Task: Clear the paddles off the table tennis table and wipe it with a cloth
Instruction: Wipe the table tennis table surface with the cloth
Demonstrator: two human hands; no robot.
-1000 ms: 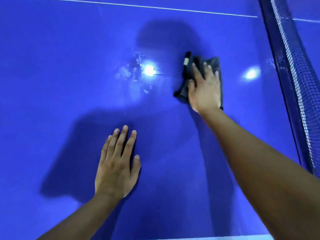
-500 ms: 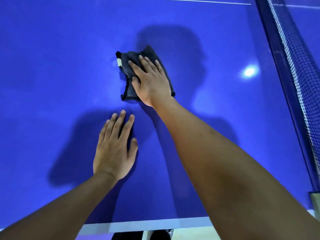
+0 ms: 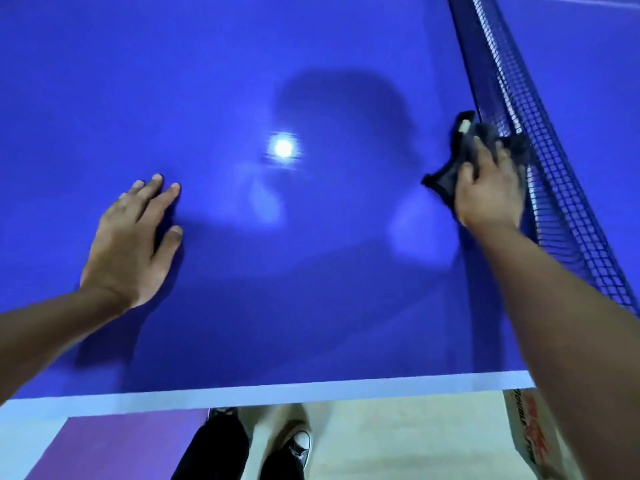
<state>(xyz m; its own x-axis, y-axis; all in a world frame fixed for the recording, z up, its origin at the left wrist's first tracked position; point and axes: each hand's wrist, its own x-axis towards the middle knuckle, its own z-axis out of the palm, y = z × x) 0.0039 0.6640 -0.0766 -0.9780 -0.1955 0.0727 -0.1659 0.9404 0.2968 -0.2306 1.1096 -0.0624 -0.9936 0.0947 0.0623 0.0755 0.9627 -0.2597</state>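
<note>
One cloth (image 3: 446, 184) lies beneath the right hand (image 3: 488, 192).

The dark grey cloth (image 3: 446, 181), crumpled and showing a small white tag, lies on the glossy blue table (image 3: 242, 81) at its right side, touching the net (image 3: 498, 81), pressed under the right hand (image 3: 485, 188). A white stripe runs along the table's near edge.

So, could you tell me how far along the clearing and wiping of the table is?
Done, it seems: no paddles on the visible part of the table. In hand: the right hand presses the dark cloth on the surface beside the net; the left hand rests flat on the table. Left: possibly the half beyond the net, barely in view; wiped or not, I cannot tell.
</note>
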